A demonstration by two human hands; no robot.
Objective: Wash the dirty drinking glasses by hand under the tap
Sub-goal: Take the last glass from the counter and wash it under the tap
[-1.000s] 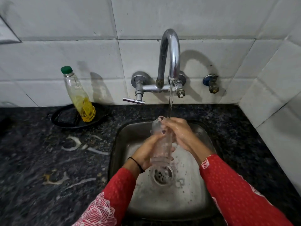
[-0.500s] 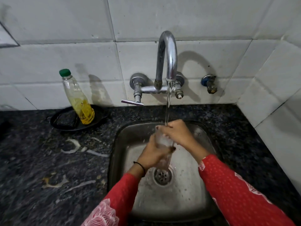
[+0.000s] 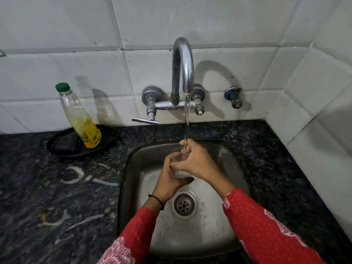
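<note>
Above the drain (image 3: pixel 184 204) of the steel sink (image 3: pixel 133 162), a clear drinking glass (image 3: pixel 177 156) is held mouth upward between both hands. The left hand (image 3: pixel 169 181) is wrapped round its lower wall from below. The right hand (image 3: pixel 199 162) is curled over its upper wall, so each grip is clamped on it. The stream (image 3: pixel 187 121) from the tap (image 3: pixel 182 61) is received at its mouth. Wet thin glass is judged light, slippery and fragile, and is best held by the body rather than the rim.
</note>
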